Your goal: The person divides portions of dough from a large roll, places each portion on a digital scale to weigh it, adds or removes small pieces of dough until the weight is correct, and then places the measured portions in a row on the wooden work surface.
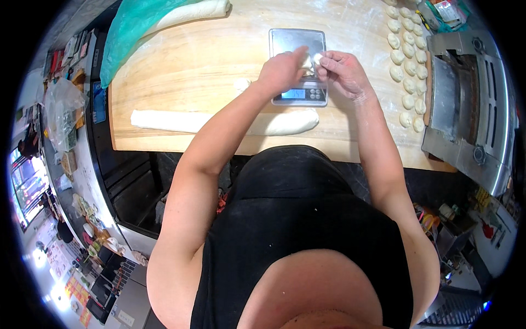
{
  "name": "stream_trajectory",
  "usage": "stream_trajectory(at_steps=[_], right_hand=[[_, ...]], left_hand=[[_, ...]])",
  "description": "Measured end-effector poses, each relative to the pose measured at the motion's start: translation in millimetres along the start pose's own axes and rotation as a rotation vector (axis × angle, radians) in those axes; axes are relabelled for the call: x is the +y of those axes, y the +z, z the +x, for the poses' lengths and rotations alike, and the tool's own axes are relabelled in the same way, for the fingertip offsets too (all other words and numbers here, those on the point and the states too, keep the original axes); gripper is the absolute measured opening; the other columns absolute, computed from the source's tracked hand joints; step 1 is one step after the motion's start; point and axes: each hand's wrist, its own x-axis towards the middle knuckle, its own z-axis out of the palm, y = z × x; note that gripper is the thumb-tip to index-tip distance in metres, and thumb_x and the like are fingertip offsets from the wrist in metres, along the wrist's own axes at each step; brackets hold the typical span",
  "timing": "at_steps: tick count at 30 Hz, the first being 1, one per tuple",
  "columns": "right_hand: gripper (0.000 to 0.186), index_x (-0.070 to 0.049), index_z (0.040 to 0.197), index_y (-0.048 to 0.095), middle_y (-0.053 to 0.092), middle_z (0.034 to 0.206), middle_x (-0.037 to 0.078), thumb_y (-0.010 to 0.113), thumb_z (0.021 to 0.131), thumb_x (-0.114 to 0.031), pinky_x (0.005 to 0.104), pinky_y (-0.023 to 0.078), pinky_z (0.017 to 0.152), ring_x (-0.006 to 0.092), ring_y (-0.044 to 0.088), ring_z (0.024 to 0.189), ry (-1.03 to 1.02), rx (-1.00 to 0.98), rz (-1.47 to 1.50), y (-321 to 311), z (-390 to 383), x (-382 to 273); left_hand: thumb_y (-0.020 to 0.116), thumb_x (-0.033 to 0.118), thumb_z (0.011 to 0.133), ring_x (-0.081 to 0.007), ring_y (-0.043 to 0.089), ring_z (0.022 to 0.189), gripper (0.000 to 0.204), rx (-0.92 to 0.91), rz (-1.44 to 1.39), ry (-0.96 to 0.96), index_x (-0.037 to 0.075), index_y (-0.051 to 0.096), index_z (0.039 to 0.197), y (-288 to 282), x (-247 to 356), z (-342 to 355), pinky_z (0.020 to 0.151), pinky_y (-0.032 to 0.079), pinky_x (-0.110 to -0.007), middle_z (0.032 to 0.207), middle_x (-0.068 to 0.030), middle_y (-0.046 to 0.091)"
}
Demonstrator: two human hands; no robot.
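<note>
A flat kitchen scale (278, 41) with a metal plate and a lit display stands on the floured wooden board. Over its plate, my left hand (280, 72) has its fingers at a piece of white dough (308, 67); the index finger is blurred. Just right of it, my right hand (344, 71) pinches a small bit of dough (318, 58) between thumb and fingers. A long dough roll (290, 123) lies across the near side of the board, partly under my left forearm. A small dough lump (241, 84) rests left of the scale, beside my left wrist.
Rows of small round dough pieces (409, 67) line the board's right side. Beyond them stands a metal machine (466, 90). At the far left, a green plastic sheet (131, 33) partly covers another thick dough roll (189, 15). The wooden board (164, 71) has flour on it.
</note>
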Motion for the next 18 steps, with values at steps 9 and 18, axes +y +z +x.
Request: stream_trajectory(at_steps=[9,18], right_hand=[[0.027,-0.001,0.094,0.069,0.066,0.081,0.004,0.077,0.076,-0.02,0.0269,0.048,0.065,0.012,0.058,0.071,-0.275,0.257,-0.984,24,17,-1],[0.018,-0.004,0.1,0.07,0.063,0.085,-0.001,0.071,0.082,-0.009,0.0234,0.047,0.072,0.0081,0.057,0.077,-0.289,0.072,-0.785,27,6,-11]], left_hand=[[0.05,0.013,0.097,-0.0186,0.064,0.081,0.015,-0.282,-1.49,-0.312,-0.001,0.054,0.1,-25,9,-4,0.07,0.053,-0.027,0.091,-0.0128,0.063],[0.047,0.013,0.099,-0.0225,0.069,0.08,0.02,-0.361,-1.526,-0.201,-0.006,0.05,0.103,-32,2,-5,0.071,0.06,-0.027,0.094,-0.0191,0.063]])
